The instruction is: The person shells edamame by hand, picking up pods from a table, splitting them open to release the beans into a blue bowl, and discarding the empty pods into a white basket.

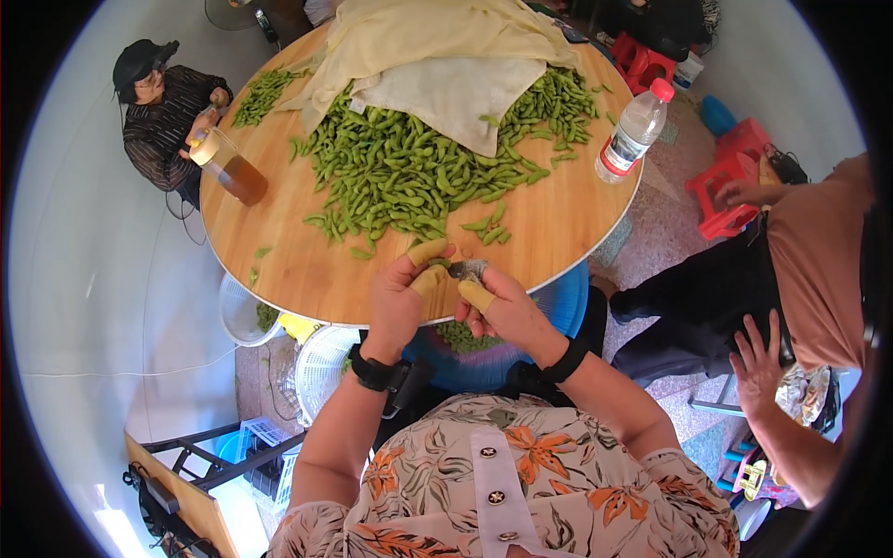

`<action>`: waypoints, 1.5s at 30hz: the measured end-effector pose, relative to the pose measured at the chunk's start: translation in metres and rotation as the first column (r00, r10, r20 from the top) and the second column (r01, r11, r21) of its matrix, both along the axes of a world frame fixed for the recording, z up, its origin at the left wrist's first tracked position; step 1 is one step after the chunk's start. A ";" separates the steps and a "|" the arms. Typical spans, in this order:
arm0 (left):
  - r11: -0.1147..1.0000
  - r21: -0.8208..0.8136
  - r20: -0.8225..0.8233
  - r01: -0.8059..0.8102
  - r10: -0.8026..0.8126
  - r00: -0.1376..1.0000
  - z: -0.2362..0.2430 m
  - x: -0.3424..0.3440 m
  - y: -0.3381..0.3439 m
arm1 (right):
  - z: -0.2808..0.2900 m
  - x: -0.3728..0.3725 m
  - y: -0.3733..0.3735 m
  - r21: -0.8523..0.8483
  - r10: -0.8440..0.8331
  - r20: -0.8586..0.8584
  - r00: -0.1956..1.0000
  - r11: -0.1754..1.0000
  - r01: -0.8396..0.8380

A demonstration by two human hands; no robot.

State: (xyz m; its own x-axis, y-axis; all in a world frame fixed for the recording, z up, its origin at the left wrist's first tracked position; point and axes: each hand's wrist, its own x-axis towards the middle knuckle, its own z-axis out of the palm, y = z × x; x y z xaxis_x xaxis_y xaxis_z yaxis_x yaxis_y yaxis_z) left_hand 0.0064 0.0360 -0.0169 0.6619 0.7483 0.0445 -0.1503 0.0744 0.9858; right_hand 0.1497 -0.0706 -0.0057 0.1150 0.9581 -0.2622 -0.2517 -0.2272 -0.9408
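Observation:
My left hand (402, 290), with yellow finger covers on the thumb and a finger, pinches a green soybean pod (438, 264) at the table's near edge. Facing it, my right hand (502, 305) wears a yellow thumb cover. Its closed fingers hold a small dark blade-like tool (458, 270), its tip at or close to the pod; the exact contact cannot be made out. A grey wrap (475, 268) lies round the right index finger. Just beyond my hands a large heap of soybean pods (400, 177) covers the middle of the round wooden table (307, 279).
Pale cloths (419, 42) lie over the heap's far side. A jug of brown drink (233, 172) stands left, a red-capped bottle (635, 130) right. Below the near edge are a blue basin (558, 321) and white basket (321, 372). People are at far left and right, beside red stools (726, 191).

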 end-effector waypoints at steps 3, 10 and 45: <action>1.000 0.009 0.036 -0.023 0.023 0.999 -0.006 0.004 -0.003 | -0.002 -0.003 -0.001 -0.019 -0.010 -0.084 0.996 1.000 0.008; 0.991 0.137 -0.062 -0.013 0.021 0.998 -0.013 0.000 0.001 | -0.015 -0.010 0.002 0.016 -0.082 -0.045 0.996 0.996 0.082; 0.891 0.334 -0.836 0.309 0.129 0.533 -0.122 -0.236 -0.049 | -0.034 0.016 -0.057 -0.099 -0.107 0.042 0.993 0.989 0.111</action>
